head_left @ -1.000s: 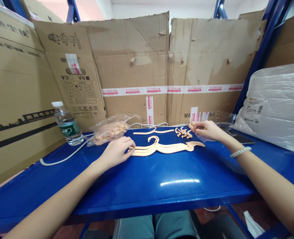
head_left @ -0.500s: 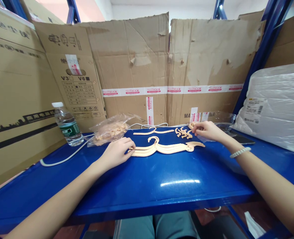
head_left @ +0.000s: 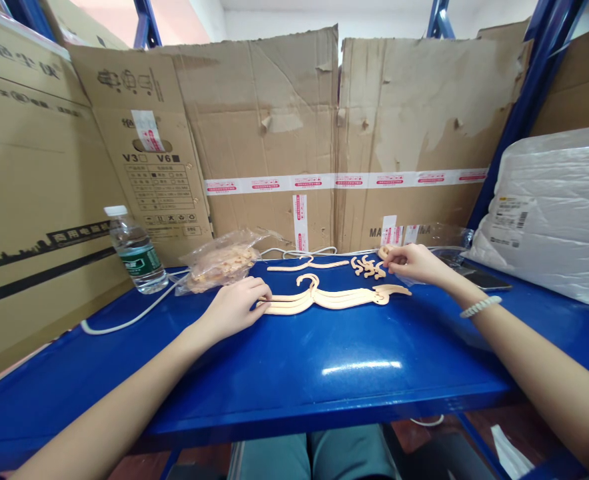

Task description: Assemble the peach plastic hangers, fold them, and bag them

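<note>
Several beige plastic hangers [head_left: 344, 299] lie nested together on the blue table, hooks to the back. My left hand [head_left: 239, 303] is closed on their left ends, thumb and fingers pinching. At their right end sits a curved beige clip-like piece [head_left: 393, 292]. Farther back lies a single beige hanger [head_left: 332, 265], touched by neither hand. My right hand [head_left: 412, 262] is closed in a pinch beside a small pile of beige hook pieces [head_left: 367, 267]; what its fingertips hold is hidden. Another beige piece [head_left: 384, 251] shows just behind those fingertips.
A clear plastic bag of beige pieces [head_left: 219, 265] lies at the left, near a water bottle [head_left: 137, 257] and a white cable [head_left: 119, 330]. Cardboard boxes [head_left: 269, 133] wall the back. At the right are a dark flat device [head_left: 479, 278] and a white wrapped package [head_left: 549, 213].
Almost nothing differs. My right hand's fingers and wrist have shifted very slightly left; the left hand and the hangers stay where they were.
</note>
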The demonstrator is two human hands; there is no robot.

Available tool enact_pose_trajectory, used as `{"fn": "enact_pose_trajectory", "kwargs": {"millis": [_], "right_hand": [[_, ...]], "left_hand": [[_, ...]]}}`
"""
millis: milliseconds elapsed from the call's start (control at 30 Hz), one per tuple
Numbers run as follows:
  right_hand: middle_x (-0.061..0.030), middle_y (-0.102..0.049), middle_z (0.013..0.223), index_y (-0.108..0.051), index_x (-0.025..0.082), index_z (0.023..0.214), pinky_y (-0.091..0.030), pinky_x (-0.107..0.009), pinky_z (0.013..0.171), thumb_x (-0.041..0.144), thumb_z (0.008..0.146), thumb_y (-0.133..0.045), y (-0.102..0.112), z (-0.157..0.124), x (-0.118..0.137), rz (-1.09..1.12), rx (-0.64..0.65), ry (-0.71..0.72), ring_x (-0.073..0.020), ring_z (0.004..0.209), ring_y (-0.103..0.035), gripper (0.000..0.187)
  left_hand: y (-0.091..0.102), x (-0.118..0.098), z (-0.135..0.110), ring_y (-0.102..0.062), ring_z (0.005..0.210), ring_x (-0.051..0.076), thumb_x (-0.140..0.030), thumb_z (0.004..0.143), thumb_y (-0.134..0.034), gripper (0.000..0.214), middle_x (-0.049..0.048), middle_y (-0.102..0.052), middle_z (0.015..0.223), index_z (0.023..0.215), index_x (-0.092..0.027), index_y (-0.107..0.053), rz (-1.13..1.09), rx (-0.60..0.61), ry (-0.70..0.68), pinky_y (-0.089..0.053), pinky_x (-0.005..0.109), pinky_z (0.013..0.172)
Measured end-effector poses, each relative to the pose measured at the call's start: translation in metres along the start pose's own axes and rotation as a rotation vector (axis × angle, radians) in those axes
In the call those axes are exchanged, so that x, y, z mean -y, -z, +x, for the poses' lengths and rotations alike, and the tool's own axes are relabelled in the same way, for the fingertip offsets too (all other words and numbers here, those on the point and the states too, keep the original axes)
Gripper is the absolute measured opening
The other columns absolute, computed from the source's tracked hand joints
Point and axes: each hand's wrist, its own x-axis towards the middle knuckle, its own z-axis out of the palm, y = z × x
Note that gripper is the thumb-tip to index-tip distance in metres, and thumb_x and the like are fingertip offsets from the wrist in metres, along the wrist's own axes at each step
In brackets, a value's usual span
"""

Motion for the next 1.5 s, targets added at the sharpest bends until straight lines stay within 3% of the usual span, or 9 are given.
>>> {"fn": "enact_pose_trajectory", "kwargs": {"millis": [500,733,1000,1200,1500], "right_hand": [[-0.0025,-0.07,0.067,-0.071,0.021,0.075,-0.043,-0.027,0.058,0.033,0.076,-0.053,-0.008,0.002,-0.009,-0.046,0.002,0.044,-0.0184,0.063,-0.064,0.022],[-0.0018,-0.062,0.057,-0.062,0.021,0.059,-0.035,-0.027,0.054,0.042,0.083,-0.047,-0.005,0.0,0.0,-0.111,-0.037,0.064,-0.0172,0.057,-0.057,0.036],[-0.0042,-0.066,0.069,-0.065,0.02,0.067,-0.04,-0.028,0.06,0.045,0.085,-0.046,-0.011,0.004,-0.005,-0.095,-0.004,0.088,-0.0187,0.065,-0.06,0.036],[-0.0075,-0.071,0.083,-0.071,0.019,0.085,-0.047,-0.031,0.071,0.032,0.085,-0.047,-0.025,0.006,-0.001,-0.111,-0.016,0.187,-0.0236,0.084,-0.064,0.028],[-0.0059,-0.074,0.098,-0.072,0.019,0.096,-0.05,-0.035,0.083,0.014,0.081,-0.05,-0.044,0.019,0.006,-0.105,0.046,0.243,-0.0244,0.091,-0.066,0.026]], "left_hand": [[0.0,0.0,0.0,-0.061,0.084,0.018,-0.022,0.09,-0.048,0.014,0.0026,-0.066,0.091,0.088,-0.022,-0.061,0.014,-0.02,-0.018,-0.045,0.028,0.07],[0.001,-0.002,0.0,-0.061,0.085,0.019,-0.02,0.089,-0.048,0.013,0.0024,-0.065,0.091,0.087,-0.022,-0.061,0.016,-0.002,0.004,-0.045,0.029,0.069],[0.0,0.0,0.001,-0.061,0.086,0.019,-0.019,0.088,-0.048,0.013,0.0032,-0.065,0.091,0.088,-0.022,-0.061,-0.028,-0.016,-0.004,-0.047,0.03,0.074],[-0.004,0.003,0.003,-0.06,0.083,0.019,-0.02,0.088,-0.048,0.011,0.0034,-0.064,0.091,0.094,-0.021,-0.058,-0.123,-0.044,0.003,-0.047,0.03,0.075],[-0.005,0.008,0.014,-0.063,0.088,0.021,-0.016,0.086,-0.048,0.016,0.0067,-0.066,0.099,0.099,-0.019,-0.057,-0.146,-0.034,-0.01,-0.05,0.034,0.079]]}}
